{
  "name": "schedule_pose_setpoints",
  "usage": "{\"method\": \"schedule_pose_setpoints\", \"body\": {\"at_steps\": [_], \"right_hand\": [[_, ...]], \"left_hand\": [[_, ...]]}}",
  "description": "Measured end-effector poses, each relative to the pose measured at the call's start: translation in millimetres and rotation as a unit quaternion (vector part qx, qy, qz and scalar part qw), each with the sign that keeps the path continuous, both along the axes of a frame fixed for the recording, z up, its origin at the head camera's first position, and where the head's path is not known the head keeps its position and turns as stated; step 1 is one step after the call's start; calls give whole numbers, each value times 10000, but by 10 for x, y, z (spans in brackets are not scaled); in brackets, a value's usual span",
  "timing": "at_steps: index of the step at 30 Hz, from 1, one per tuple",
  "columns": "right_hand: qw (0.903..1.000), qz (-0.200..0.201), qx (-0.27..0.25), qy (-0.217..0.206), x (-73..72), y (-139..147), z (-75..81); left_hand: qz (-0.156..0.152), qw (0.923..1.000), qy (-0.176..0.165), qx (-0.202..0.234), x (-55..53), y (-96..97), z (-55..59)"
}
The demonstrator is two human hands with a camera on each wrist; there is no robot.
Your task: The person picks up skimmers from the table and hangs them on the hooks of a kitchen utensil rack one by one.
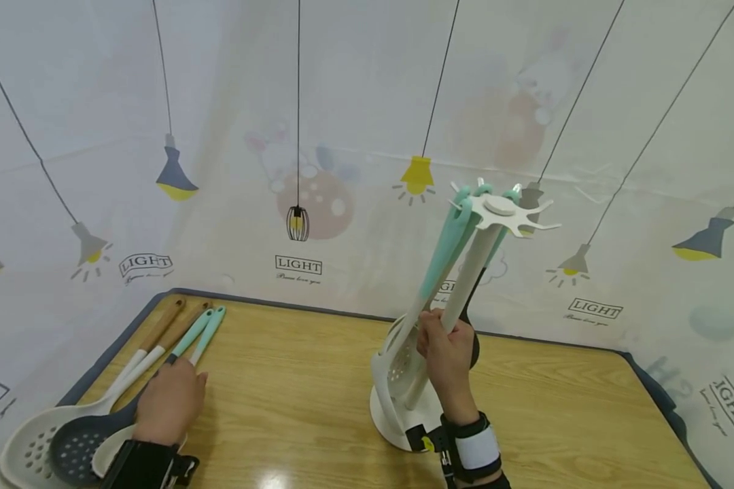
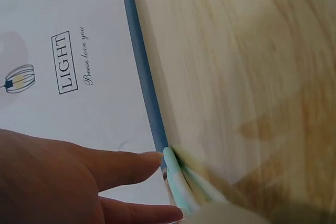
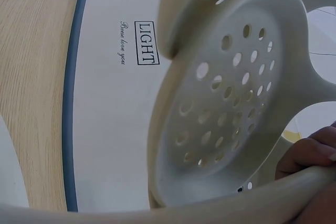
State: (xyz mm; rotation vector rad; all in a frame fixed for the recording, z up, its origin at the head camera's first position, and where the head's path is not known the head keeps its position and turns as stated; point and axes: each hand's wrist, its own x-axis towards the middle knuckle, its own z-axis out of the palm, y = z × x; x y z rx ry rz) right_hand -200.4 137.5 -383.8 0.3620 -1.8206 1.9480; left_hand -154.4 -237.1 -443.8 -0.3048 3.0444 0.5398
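On the left, my left hand point(image 1: 168, 404) hovers low over a row of kitchen utensils, by the mint handles point(image 1: 200, 331). In the left wrist view its thumb point(image 2: 128, 167) and a finger stretch toward those handles with a gap between. Under and beside that hand lie a dark slotted spoon point(image 1: 82, 445), a white skimmer point(image 1: 27, 451) with a wooden-tipped handle and a pale spoon. My right hand point(image 1: 449, 350) grips the pole point(image 1: 467, 282) of a white utensil stand with a hooked top. Mint-handled utensils hang on it, including a pale slotted spoon point(image 3: 226, 93).
The wood-grain table point(image 1: 293, 380) has a dark blue edge point(image 1: 318, 309). Behind it rises a white backdrop point(image 1: 367, 95) printed with lamps. The stand's round base point(image 1: 382, 421) rests on the table, right of centre.
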Motion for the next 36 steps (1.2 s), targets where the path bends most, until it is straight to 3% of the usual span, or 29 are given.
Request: {"method": "schedule_pose_setpoints", "body": {"at_steps": [6,14,20,23,29,33,36], "right_hand": [[10000,12,15,2,-4,13,-4],[10000,43,-38,-26,-4,8,5],[9987,238,-30,-456,-9,42,25],[9966,578,75,-579,2,109,48],[9878,1496,381,-224,-28,236,82],[9750,2202,262,-129,-84,288,89],[9597,2806,112,-129,-131,319,78]], "left_hand": [[122,9997,-227,50,-61,12,4],[47,9997,-213,76,-50,6,12],[225,9964,-765,279,-60,-12,2],[242,9957,-819,352,-71,-10,-19],[296,9969,-682,273,-76,-6,-53],[325,9965,-751,168,-93,-16,-39],[339,9958,-819,216,-90,-41,-20]]}}
